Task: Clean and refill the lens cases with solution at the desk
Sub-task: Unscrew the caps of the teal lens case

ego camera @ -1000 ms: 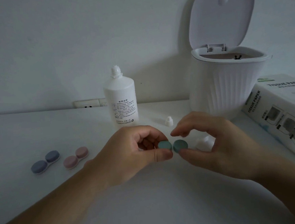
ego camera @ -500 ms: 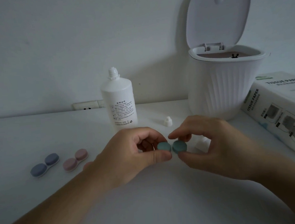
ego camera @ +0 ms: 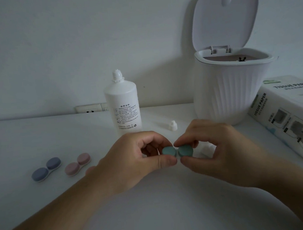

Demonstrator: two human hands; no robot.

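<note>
White surface (ego camera: 40,141): both hands' fingers (ego camera: 166,161) pinch the teal lens case (ego camera: 177,151); uncapped bottle (ego camera: 122,106) at twelve o'clock could topple.

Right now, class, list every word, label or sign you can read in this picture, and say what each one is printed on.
"TISSUE PAPER": top face of the tissue box.
"TISSUE PAPER": again, along the box's side face.
"使用说明": heading on the solution bottle; the lines below it are too small to read.
Recycling symbol: bottom of the bottle's label.
The box's smaller print is blurred.
</note>
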